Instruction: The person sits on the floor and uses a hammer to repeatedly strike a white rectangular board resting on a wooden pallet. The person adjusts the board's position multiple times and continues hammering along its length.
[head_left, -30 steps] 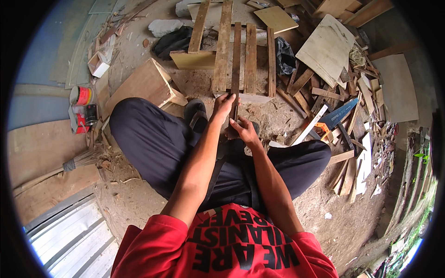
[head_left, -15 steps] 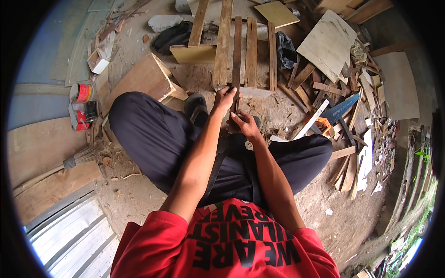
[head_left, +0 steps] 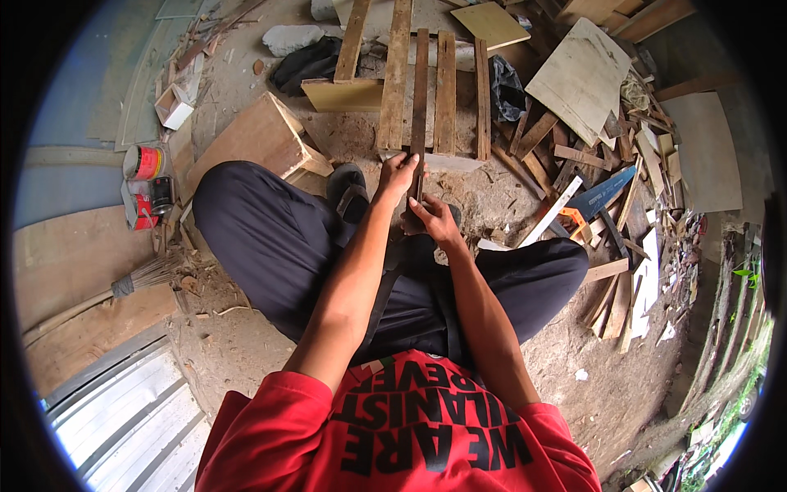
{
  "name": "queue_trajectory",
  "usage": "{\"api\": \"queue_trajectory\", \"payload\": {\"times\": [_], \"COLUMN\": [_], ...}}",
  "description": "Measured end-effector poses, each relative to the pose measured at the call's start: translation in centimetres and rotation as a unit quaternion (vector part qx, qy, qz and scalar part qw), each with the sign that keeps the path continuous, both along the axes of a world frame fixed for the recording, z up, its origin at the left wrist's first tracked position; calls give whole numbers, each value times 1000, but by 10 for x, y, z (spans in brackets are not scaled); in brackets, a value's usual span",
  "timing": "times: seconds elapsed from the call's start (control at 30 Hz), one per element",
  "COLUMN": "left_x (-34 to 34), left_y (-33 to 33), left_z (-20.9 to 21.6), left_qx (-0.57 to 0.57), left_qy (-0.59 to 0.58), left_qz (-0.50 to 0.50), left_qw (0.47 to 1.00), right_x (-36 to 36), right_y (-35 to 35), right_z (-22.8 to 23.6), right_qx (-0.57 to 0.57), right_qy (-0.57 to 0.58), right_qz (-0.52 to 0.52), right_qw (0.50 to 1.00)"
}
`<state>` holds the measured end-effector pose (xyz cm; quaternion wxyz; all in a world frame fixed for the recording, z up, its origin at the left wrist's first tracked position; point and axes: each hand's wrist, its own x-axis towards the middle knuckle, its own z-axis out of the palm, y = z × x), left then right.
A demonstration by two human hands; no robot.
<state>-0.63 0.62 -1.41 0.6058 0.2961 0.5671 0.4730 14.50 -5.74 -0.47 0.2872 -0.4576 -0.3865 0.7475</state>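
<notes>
- In the head view, the left hand (head_left: 398, 174) closes around a dark strip (head_left: 420, 90) of wood.
- The right hand (head_left: 436, 220) pinches the strip nearer the body; its underside fingers are hidden.
- The strip points away from the person, between wooden slats (head_left: 445, 94), above the person's crossed legs at its near end.
- A saw (head_left: 602, 197) with an orange handle lies among wood scraps (head_left: 578, 158) on the right.
- A wooden box (head_left: 242, 143) sits on the floor (head_left: 566, 361), beyond the left knee.
- Red cans (head_left: 144, 165) stand farther left.
</notes>
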Motion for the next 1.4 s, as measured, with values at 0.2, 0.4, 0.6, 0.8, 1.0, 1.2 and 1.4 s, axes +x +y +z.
{"api": "queue_trajectory", "payload": {"times": [0.2, 0.4, 0.6, 0.8, 1.0, 1.2, 1.4], "left_x": [0, 3, 1, 4, 1, 1, 3], "left_y": [1, 1, 1, 2, 1, -3, 2], "left_z": [-3, 1, 1, 5, 6, 8, 7], "left_qx": [-13, -14, -16, -17, -28, -19, -21], "left_qy": [-7, -7, 7, 5, -1, -7, 14], "left_qz": [9, 21, 8, 16, 12, 11, 14], "left_qw": [1000, 1000, 1000, 1000, 1000, 1000, 1000], "right_x": [0, 0, 0, 1, -1, 0, 4], "right_y": [0, 0, -1, -1, -1, -3, 2], "right_z": [-1, -1, 7, 5, 10, 15, 15], "right_qx": [-4, -13, -5, -3, -19, -9, -30], "right_qy": [17, 15, 6, 11, 31, 12, 21], "right_qz": [-6, -6, -1, -7, 1, 2, 16], "right_qw": [1000, 1000, 1000, 1000, 999, 1000, 999]}}
